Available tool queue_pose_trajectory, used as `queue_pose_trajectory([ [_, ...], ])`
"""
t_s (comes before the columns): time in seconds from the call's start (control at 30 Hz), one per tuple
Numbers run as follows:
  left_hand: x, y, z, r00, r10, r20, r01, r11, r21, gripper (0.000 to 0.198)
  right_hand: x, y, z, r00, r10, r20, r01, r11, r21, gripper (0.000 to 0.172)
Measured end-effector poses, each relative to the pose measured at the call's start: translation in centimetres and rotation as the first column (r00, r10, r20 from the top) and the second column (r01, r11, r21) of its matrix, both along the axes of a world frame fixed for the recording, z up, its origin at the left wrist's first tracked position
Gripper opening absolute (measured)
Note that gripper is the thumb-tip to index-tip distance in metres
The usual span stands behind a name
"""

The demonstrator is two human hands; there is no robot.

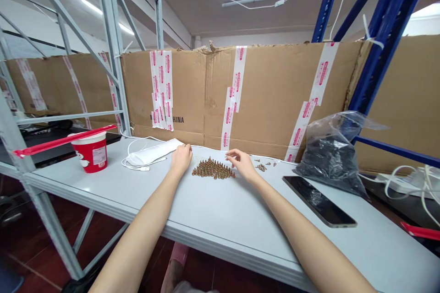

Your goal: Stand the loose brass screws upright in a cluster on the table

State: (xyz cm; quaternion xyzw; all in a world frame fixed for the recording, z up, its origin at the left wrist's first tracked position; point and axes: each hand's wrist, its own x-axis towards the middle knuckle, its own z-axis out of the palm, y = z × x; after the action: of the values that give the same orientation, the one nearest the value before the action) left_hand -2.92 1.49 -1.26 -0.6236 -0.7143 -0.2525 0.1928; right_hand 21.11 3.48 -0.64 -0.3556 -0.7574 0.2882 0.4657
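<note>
A dense cluster of small brass-coloured screws point(213, 169) stands upright on the pale grey table point(220, 210). My left hand point(181, 157) rests just left of the cluster with its fingers curled in; what they hold, if anything, is hidden. My right hand point(241, 162) sits at the cluster's right edge, fingers bent and pinched together near the screws. A few loose screws point(263, 166) lie scattered to the right of that hand.
A black phone point(319, 200) lies flat at the right. Behind it slumps a clear bag of dark parts point(332, 155). A red cup point(90, 151) and a white cloth with cable point(151, 153) sit at left. Taped cardboard point(268, 96) walls the back.
</note>
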Motion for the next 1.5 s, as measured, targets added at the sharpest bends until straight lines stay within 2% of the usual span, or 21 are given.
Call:
queue_pose_trajectory([
  [0.2, 0.1, -0.4, 0.3, 0.999, 0.010, 0.048, -0.009, 1.000, -0.014, 0.021, -0.8, 2.4, 0.3, 0.997, -0.057, 0.046, 0.054, 0.996, 0.068, 0.022],
  [0.33, 0.0, -0.7, 0.6, 0.993, 0.018, 0.114, -0.020, 1.000, 0.015, 0.022, -3.4, 4.4, 1.7, 0.986, -0.139, 0.095, 0.129, 0.987, 0.097, 0.028],
  [0.43, 0.0, -0.8, 0.8, 0.986, 0.016, 0.167, -0.023, 0.999, 0.044, 0.021, -5.7, 5.0, 2.4, 0.966, -0.208, 0.153, 0.183, 0.969, 0.165, 0.024],
  [0.57, 0.0, -0.7, 1.0, 0.980, 0.005, 0.201, -0.014, 0.999, 0.047, 0.020, -7.8, 4.7, 2.5, 0.948, -0.215, 0.236, 0.145, 0.949, 0.281, 0.020],
  [0.77, 0.0, -0.6, 0.9, 0.979, -0.002, 0.205, -0.013, 0.998, 0.069, 0.021, -7.5, 4.0, 1.8, 0.965, -0.098, 0.243, 0.066, 0.988, 0.137, 0.020],
  [1.03, 0.1, -0.7, 1.0, 0.982, -0.004, 0.190, -0.012, 0.996, 0.084, 0.022, -7.8, 4.1, 0.2, 0.940, -0.112, 0.321, 0.035, 0.971, 0.237, 0.015],
  [1.17, 0.1, -0.8, 1.0, 0.986, -0.003, 0.169, -0.020, 0.991, 0.133, 0.020, -8.4, 3.4, 0.0, 0.879, -0.305, 0.366, 0.177, 0.922, 0.343, 0.014],
  [1.23, 0.0, -0.8, 1.0, 0.986, -0.003, 0.165, -0.021, 0.989, 0.145, 0.020, -8.8, 3.0, 0.0, 0.846, -0.372, 0.383, 0.255, 0.912, 0.322, 0.013],
  [1.37, 0.0, -0.5, 0.9, 0.990, -0.012, 0.141, -0.010, 0.988, 0.153, 0.018, -9.6, 2.3, 0.0, 0.800, -0.401, 0.446, 0.314, 0.914, 0.258, 0.009],
  [1.5, -0.1, -0.4, 0.7, 0.991, -0.019, 0.131, -0.001, 0.988, 0.153, 0.018, -9.7, 2.1, 0.0, 0.779, -0.423, 0.462, 0.324, 0.903, 0.281, 0.010],
])
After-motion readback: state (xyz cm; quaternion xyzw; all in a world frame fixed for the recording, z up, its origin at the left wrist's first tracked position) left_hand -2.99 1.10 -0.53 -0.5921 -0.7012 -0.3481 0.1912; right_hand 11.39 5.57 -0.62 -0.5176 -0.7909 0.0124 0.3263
